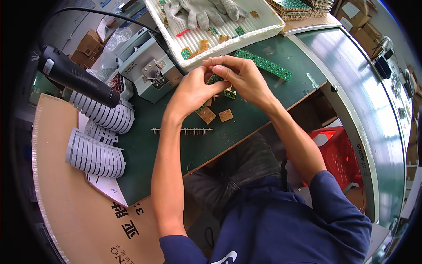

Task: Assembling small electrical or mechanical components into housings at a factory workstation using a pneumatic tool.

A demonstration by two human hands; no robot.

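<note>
My left hand [193, 91] and my right hand [247, 81] meet above the green worktop. Both are closed on a small green circuit board [214, 79], mostly covered by the fingers. Just below them lie loose small circuit boards: a tan one [225, 115], another tan one [206, 115] and a green one [230, 93]. Beyond my right hand rests a long green strip of joined circuit boards [268, 66]. A thin strip with pins [193, 130], seen edge-on, runs partly under my left forearm.
A white foam box [187, 65] at the back holds grey gloves [200, 15], a red tool and small boards. To the left stand a grey machine [151, 66], a black cylindrical device [79, 77] and white slatted strips [96, 154]. Stacked boards [292, 9] sit back right.
</note>
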